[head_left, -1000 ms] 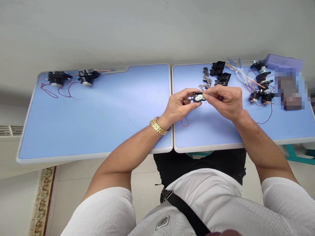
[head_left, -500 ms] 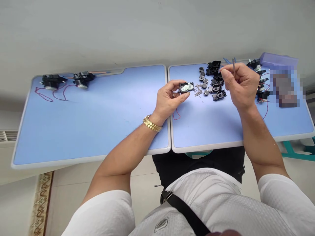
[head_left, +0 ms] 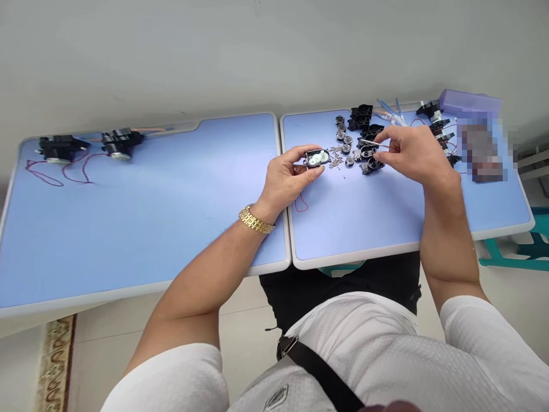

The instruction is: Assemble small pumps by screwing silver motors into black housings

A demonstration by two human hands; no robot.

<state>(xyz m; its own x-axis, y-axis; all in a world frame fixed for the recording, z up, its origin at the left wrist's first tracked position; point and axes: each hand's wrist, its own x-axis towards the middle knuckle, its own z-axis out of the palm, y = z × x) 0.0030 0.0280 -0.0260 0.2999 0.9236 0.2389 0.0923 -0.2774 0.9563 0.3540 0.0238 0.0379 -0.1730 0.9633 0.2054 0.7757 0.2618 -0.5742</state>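
Observation:
My left hand (head_left: 291, 174) holds a small black gearbox housing (head_left: 317, 158) with white gears showing in its open side. My right hand (head_left: 407, 151) pinches thin metal tweezers (head_left: 374, 143), their tips pointing left above the parts and apart from the housing. Below the tweezers lie black plastic housings (head_left: 372, 165), with more at the back (head_left: 360, 117). Round metal gear caps (head_left: 343, 135) stand in a loose group next to a scatter of tiny screws (head_left: 335, 157). I cannot tell whether the tweezers hold a screw.
Two blue folding desks meet at a seam (head_left: 286, 189). Assembled black units with red wires (head_left: 120, 143) sit at the far left; others (head_left: 435, 111) stand at the back right, near clear tubes (head_left: 390, 113) and a purple case (head_left: 469, 102). A loop of red wire (head_left: 301, 203) lies near my left hand.
My right hand has come down and left, and the tool has tipped from upright to nearly level above the parts. My left hand still holds the housing. The whole view has shifted slightly left.

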